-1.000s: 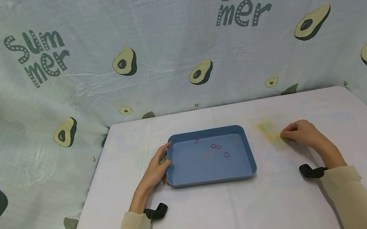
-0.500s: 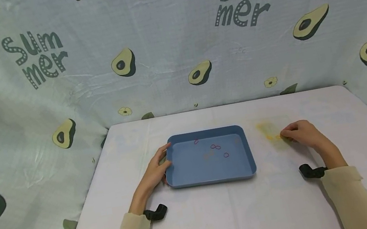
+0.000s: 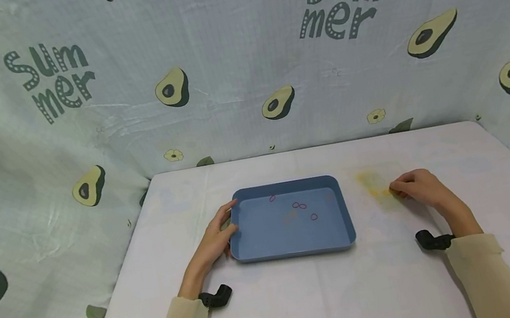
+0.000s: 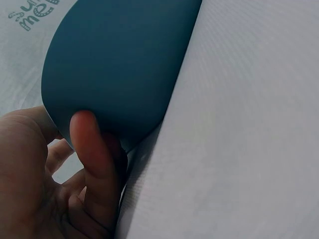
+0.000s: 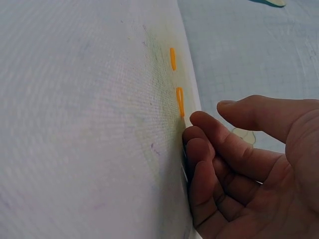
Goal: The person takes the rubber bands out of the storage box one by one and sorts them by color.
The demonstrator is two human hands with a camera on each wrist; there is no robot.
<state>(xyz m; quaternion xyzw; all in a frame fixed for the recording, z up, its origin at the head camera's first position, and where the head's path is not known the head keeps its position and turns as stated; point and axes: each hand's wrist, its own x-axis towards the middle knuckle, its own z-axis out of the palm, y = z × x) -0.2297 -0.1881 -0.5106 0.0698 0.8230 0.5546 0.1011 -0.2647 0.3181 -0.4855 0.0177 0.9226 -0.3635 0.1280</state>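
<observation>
A shallow blue tray lies on the table, several red rubber bands and a few faint orange ones on its floor. My left hand holds its left side; the left wrist view has the thumb against the blue wall with the other fingers behind and below. Right of the tray, my right hand rests at the tabletop with its fingers bent. The thumb stands apart from the index finger, nothing visible between them. Two orange rubber bands lie just beyond the fingertips.
A pale cloth covers the table; a yellow stain marks it by the right hand. Behind and to the left hangs a curtain printed with avocados. Each wrist carries a black camera.
Both hands and the tray keep their places. Only the head view tilts and shifts very slightly.
</observation>
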